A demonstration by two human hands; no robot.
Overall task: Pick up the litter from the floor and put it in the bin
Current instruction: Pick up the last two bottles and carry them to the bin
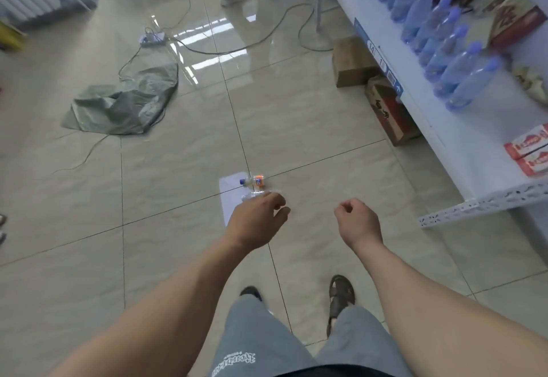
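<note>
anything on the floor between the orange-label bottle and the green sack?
Head view: nothing. Bare tile and grout lines run from the bottle to the sack; only a thin cable trails nearby.

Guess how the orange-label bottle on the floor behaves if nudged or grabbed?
The orange-label bottle lies on its side on glossy floor tile, so a nudge would probably roll or skid it. It looks clear and mostly empty: likely light, with thin walls that dent under a squeeze. The left hand hovers near it; a grip across the body seems safest.
</note>
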